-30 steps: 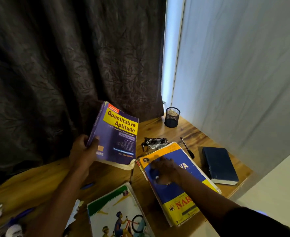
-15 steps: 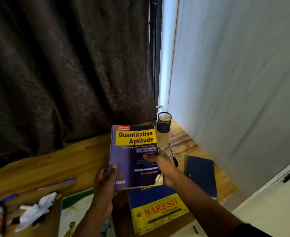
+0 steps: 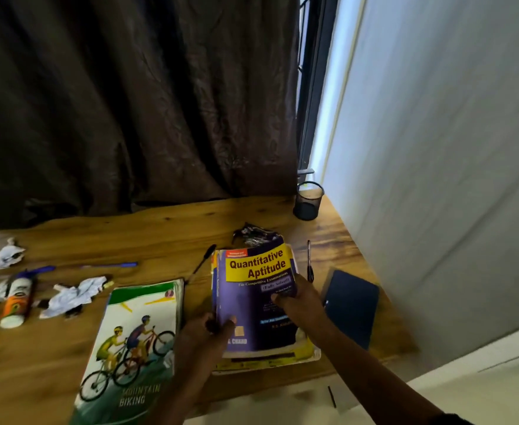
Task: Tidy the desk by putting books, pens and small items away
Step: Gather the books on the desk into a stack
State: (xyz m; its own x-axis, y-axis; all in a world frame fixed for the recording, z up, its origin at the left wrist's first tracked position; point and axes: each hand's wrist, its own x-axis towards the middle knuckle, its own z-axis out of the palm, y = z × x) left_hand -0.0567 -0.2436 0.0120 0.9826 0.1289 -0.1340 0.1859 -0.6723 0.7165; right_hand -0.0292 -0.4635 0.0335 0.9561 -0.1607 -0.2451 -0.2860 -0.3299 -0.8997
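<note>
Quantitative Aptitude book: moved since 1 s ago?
Yes. The Quantitative Aptitude book went from held up left of the yellow-blue book down onto it.

Dark brown curtain hangs across the far side, folds reaching down behind the far edge of the wooden surface. Right of the curtain, a dark window frame with a strip of bright light beside it. Pale grey wall fills the right side, running along the surface's right edge. Light floor shows at near right, below the surface's corner, with a thin dark stick-like thing lying on it, too small to identify. The surface has warm wood grain with darker streaks near the far right corner.
</note>
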